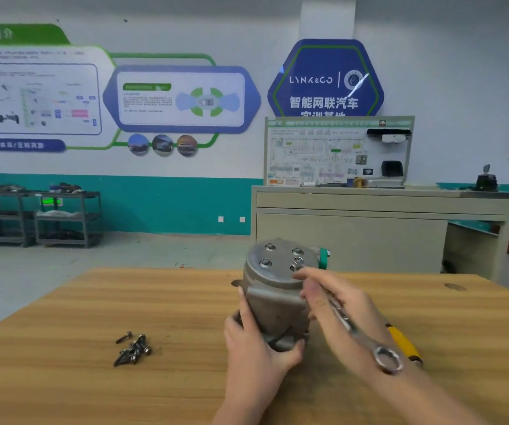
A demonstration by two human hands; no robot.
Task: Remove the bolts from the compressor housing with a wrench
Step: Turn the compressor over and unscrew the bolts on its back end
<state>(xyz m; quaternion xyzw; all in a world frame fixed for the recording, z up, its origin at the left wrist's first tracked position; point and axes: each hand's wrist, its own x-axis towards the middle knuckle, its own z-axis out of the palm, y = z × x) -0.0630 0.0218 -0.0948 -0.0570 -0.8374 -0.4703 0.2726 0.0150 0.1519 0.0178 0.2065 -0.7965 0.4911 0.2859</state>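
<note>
- Compressor housing [274, 289] stands on the bench [94, 317], left hand [256, 335] wrapped round its lower body.
- Right hand [336, 305] grips the wrench [351, 325], fingers [307, 273] at the housing's near-right bolt [297, 265]; its motion-blurred head could slip and round that bolt.
- Freed, it may roll away instead of joining the loose bolts [132, 349] left of the housing.

Even indoor light; soft focus, edges warped.

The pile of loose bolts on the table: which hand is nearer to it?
Left. The left hand grips the compressor housing just right of the bolts; the right hand is beyond it.
</note>
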